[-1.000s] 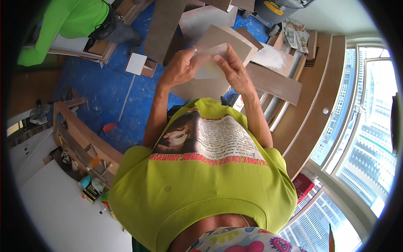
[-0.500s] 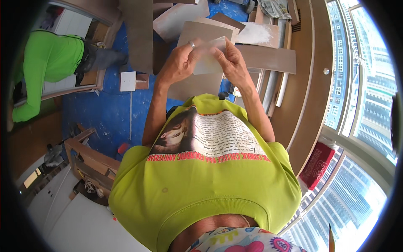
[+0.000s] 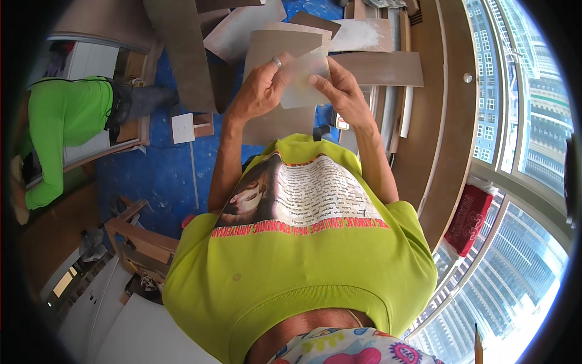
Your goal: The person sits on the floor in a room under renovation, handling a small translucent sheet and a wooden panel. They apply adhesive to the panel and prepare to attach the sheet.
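Note:
In front of my chest I hold a thin, translucent, pale sheet (image 3: 303, 90), roughly square and tilted. My left hand (image 3: 262, 90), with a ring on one finger, is closed on its left edge; the fingertips there look blurred. On the opposite side my right hand (image 3: 345, 96) pinches the sheet, thumb on the front face and fingers behind. A faint yellowish patch shows near the sheet's middle. Beyond it lies a flat grey-brown board (image 3: 260, 51), partly hidden by the sheet and my left hand.
Several brown boards, one a long panel (image 3: 382, 68), lie ahead on the blue floor covering (image 3: 157, 176). A white square plate (image 3: 182, 128) sits left of me. Farther left, a co-worker in a green top (image 3: 73, 112) bends over. Windows and a red package (image 3: 470, 220) are at right.
My right thumb has shifted slightly on the sheet, and more of its face shows between my hands. The co-worker's arm is lower in view. My view has turned slightly.

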`<move>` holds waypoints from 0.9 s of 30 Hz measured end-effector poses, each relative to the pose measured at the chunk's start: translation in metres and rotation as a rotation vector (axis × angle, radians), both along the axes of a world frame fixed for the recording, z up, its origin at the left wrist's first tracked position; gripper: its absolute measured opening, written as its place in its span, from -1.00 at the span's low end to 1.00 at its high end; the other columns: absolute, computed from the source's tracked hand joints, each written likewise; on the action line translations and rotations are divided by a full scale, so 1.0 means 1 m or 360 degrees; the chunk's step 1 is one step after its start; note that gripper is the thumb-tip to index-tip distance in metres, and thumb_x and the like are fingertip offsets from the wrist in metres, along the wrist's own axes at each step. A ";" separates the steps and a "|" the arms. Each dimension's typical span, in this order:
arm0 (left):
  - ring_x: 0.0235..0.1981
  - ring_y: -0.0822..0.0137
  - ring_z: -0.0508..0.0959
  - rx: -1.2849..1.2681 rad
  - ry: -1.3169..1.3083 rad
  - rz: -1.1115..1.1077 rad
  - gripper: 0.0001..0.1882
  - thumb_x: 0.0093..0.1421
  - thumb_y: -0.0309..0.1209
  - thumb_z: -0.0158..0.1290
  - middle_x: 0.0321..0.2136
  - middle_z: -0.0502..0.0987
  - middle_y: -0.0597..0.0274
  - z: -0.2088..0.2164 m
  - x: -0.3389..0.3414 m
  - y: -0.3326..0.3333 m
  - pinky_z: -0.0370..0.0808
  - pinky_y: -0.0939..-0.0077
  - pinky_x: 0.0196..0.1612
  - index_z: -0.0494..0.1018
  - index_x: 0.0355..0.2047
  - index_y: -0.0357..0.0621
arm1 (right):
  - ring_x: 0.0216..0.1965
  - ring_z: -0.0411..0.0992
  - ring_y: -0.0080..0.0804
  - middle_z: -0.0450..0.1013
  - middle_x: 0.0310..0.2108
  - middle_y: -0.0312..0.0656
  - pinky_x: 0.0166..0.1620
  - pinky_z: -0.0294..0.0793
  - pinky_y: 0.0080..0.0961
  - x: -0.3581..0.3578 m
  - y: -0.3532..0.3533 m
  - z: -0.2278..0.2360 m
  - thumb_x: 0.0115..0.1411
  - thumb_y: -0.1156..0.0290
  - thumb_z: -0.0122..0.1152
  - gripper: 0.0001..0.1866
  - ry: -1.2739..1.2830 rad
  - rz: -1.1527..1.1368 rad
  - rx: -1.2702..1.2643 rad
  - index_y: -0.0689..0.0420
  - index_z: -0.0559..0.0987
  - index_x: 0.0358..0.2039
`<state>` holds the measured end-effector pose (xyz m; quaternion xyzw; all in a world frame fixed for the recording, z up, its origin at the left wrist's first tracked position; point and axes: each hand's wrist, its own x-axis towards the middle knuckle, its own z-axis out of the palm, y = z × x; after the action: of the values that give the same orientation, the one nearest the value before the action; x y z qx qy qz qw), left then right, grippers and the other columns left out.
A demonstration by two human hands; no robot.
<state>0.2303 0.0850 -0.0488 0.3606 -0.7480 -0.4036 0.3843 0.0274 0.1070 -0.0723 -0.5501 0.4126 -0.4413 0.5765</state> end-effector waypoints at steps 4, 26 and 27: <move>-0.52 0.50 0.22 -0.0023 0.0032 0.0003 -0.77 0.46 -0.29 -0.12 -0.57 0.27 0.30 -0.007 -0.012 -0.002 0.23 0.48 -0.46 0.35 -0.24 -0.20 | -0.28 0.47 -0.36 0.54 -0.31 -0.05 -0.17 0.44 -0.39 -0.004 -0.001 -0.005 0.24 0.17 0.25 -0.63 0.0148 -0.0205 -0.0059 0.26 0.53 -0.18; -0.51 0.35 0.41 0.0021 0.0000 0.0013 -0.79 0.47 -0.29 -0.16 -0.51 0.43 0.12 -0.003 -0.061 -0.029 0.37 0.44 -0.39 0.34 -0.21 -0.17 | -0.19 0.42 -0.53 0.52 -0.29 -0.24 -0.08 0.40 -0.53 -0.056 0.002 0.006 0.29 0.13 0.20 -0.61 -0.0229 -0.0724 0.0009 0.24 0.55 -0.15; -0.50 0.32 0.42 -0.0010 0.0006 0.0000 -0.79 0.47 -0.30 -0.17 -0.50 0.44 0.11 -0.002 -0.063 -0.029 0.38 0.43 -0.38 0.34 -0.20 -0.18 | -0.18 0.43 -0.52 0.53 -0.28 -0.23 -0.07 0.41 -0.51 -0.054 0.005 0.006 0.28 0.16 0.24 -0.63 -0.0303 -0.0749 0.0029 0.23 0.55 -0.13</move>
<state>0.1675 0.0561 -0.0508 0.3587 -0.7486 -0.4017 0.3868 -0.0264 0.1116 -0.0666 -0.3896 0.4773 -0.6093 0.4991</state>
